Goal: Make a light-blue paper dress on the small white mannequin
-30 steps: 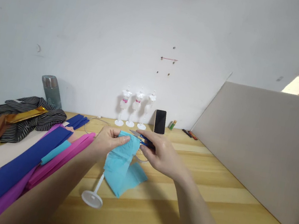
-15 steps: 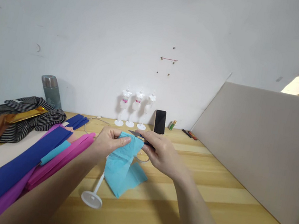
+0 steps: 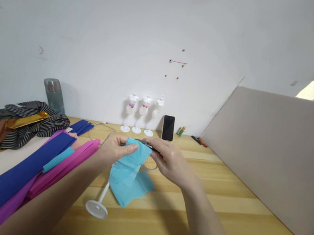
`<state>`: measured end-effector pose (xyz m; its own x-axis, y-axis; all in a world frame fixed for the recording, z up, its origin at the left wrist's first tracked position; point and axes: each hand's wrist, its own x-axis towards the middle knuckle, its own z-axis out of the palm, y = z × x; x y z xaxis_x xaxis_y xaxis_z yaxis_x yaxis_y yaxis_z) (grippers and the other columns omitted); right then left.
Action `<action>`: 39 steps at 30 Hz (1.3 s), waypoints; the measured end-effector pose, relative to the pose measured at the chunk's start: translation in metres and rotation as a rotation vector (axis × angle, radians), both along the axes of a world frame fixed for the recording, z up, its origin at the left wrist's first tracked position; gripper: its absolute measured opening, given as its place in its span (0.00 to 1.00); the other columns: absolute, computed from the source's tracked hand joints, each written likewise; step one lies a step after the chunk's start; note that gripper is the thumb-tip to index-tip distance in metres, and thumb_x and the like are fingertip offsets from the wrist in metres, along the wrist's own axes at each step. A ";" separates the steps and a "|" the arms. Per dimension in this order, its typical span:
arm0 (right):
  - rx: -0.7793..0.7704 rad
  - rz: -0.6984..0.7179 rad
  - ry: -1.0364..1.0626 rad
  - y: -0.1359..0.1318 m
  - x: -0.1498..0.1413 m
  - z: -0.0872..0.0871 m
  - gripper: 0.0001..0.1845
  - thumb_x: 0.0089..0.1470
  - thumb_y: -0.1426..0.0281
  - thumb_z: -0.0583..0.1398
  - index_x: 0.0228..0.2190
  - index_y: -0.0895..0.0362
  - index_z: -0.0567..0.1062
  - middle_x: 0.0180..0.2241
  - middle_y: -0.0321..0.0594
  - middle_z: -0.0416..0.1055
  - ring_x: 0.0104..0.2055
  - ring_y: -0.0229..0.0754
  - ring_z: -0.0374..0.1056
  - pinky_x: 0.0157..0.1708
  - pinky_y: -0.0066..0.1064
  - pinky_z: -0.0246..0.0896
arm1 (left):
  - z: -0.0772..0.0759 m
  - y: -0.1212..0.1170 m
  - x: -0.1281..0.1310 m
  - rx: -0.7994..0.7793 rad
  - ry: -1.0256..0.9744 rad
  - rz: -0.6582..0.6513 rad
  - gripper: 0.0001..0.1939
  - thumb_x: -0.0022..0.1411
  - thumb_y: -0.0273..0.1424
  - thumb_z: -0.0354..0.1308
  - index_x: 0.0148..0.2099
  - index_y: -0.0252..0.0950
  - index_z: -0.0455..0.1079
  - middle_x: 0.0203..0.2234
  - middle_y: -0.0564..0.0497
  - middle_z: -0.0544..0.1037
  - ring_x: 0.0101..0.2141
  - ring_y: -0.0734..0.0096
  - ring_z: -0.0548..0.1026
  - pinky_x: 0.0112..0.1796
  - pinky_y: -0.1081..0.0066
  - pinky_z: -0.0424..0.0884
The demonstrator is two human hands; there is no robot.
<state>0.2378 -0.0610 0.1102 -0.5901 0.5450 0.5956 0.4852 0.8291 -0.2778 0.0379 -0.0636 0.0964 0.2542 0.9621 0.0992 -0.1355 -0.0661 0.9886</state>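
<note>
My left hand (image 3: 115,148) pinches the upper left edge of a thin light-blue sheet (image 3: 129,169), which hangs down over the table; cloth or crepe paper, I cannot tell. Dark-handled scissors (image 3: 147,145) are in my right hand (image 3: 170,162), with the blades along the sheet's top edge and pointing left. The blades look closed, and part of the handles is hidden by my fingers. Below my left hand, a white mini mannequin stand (image 3: 96,209) lies tilted on its round base, its upper part hidden behind the sheet.
Rolls and folds of coloured material (image 3: 55,160) cover the left side, with striped cloth (image 3: 33,112) and a flask (image 3: 54,95) behind. Three white mini mannequins (image 3: 144,111), a phone (image 3: 168,127) and a small green bottle (image 3: 181,131) stand by the wall. A white panel (image 3: 275,154) borders the right.
The scissor blades, spread apart half a second ago, have come together at the sheet's top edge. Both hands have stayed nearly in place.
</note>
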 end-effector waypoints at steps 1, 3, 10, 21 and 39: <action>-0.004 0.000 -0.001 0.000 0.000 0.000 0.12 0.63 0.73 0.52 0.45 0.57 0.72 0.37 0.45 0.77 0.36 0.43 0.72 0.35 0.34 0.66 | 0.000 0.000 0.000 0.004 0.002 -0.004 0.20 0.37 0.44 0.72 0.23 0.30 0.75 0.16 0.52 0.75 0.18 0.76 0.68 0.22 0.74 0.65; -0.007 0.002 -0.006 0.000 0.000 0.001 0.12 0.63 0.72 0.52 0.44 0.56 0.73 0.37 0.45 0.77 0.36 0.43 0.72 0.35 0.34 0.66 | -0.001 0.001 0.000 0.006 0.003 -0.004 0.20 0.37 0.44 0.72 0.23 0.30 0.75 0.16 0.52 0.75 0.18 0.76 0.68 0.22 0.74 0.65; 0.030 0.008 -0.029 0.000 0.001 0.000 0.15 0.62 0.73 0.53 0.50 0.55 0.70 0.40 0.46 0.77 0.38 0.44 0.73 0.36 0.35 0.67 | -0.003 0.003 -0.001 0.026 0.016 -0.026 0.19 0.39 0.43 0.71 0.25 0.31 0.77 0.17 0.52 0.76 0.18 0.75 0.69 0.23 0.74 0.67; 0.016 -0.017 -0.057 0.004 0.002 -0.008 0.20 0.60 0.76 0.52 0.53 0.55 0.67 0.46 0.48 0.75 0.43 0.47 0.73 0.40 0.40 0.68 | -0.003 -0.002 0.003 0.004 0.028 -0.069 0.19 0.40 0.42 0.71 0.26 0.30 0.77 0.19 0.51 0.78 0.20 0.73 0.72 0.25 0.73 0.70; 0.016 -0.036 -0.099 0.002 -0.002 -0.008 0.13 0.60 0.76 0.50 0.42 0.57 0.72 0.35 0.44 0.76 0.33 0.42 0.70 0.33 0.32 0.64 | -0.002 -0.001 0.005 -0.057 0.010 -0.053 0.18 0.37 0.40 0.72 0.24 0.30 0.77 0.18 0.51 0.78 0.19 0.74 0.72 0.23 0.74 0.69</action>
